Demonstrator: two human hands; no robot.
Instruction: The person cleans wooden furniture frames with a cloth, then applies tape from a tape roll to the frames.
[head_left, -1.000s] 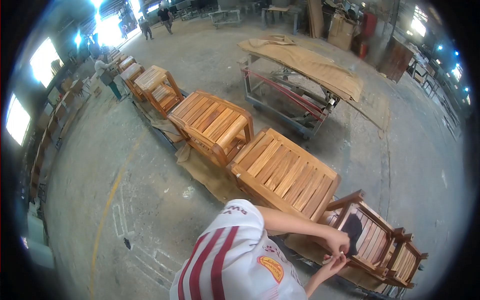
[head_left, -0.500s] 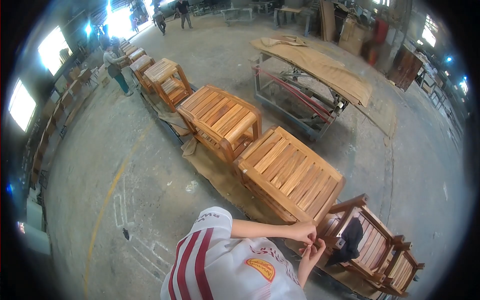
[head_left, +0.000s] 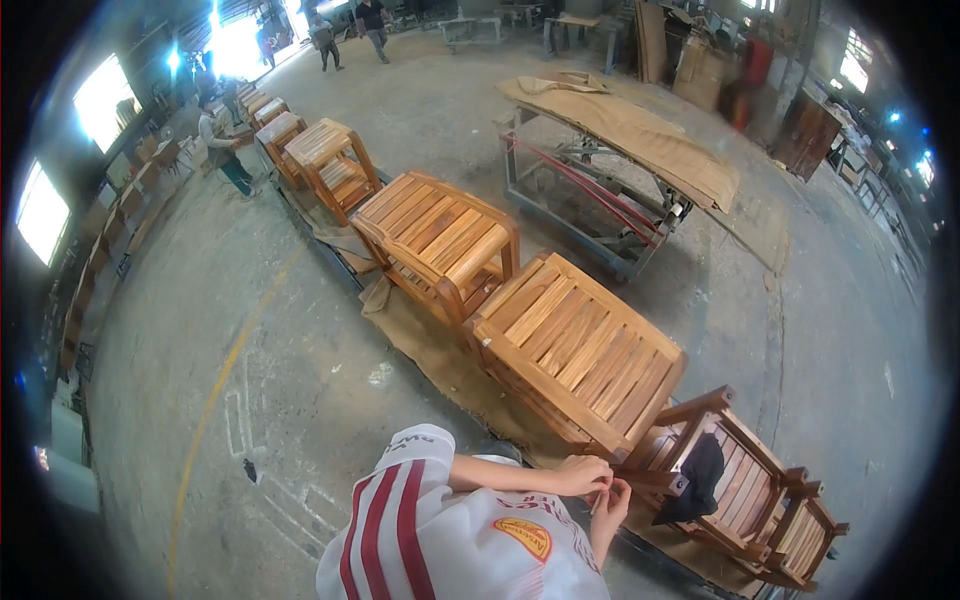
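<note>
My left hand [head_left: 585,476] and my right hand [head_left: 609,503] meet fingertip to fingertip in front of my chest, both pinched closed. Whatever lies between the fingers is too small to make out. Just beyond them is the near corner of a slatted wooden table [head_left: 580,345]. To their right, a black cloth [head_left: 698,482] hangs over an upturned wooden piece [head_left: 745,490] with its legs pointing up.
More slatted wooden tables [head_left: 435,225] form a row on brown sheeting [head_left: 420,335] toward the upper left. A metal-framed bench [head_left: 625,130] covered with brown paper stands beyond. One person [head_left: 222,150] is beside the row; others walk farther back.
Both hands have shifted slightly left, closer to my body, still together. The person beside the row has turned and leans differently, and the walkers in the back have come a little nearer.
</note>
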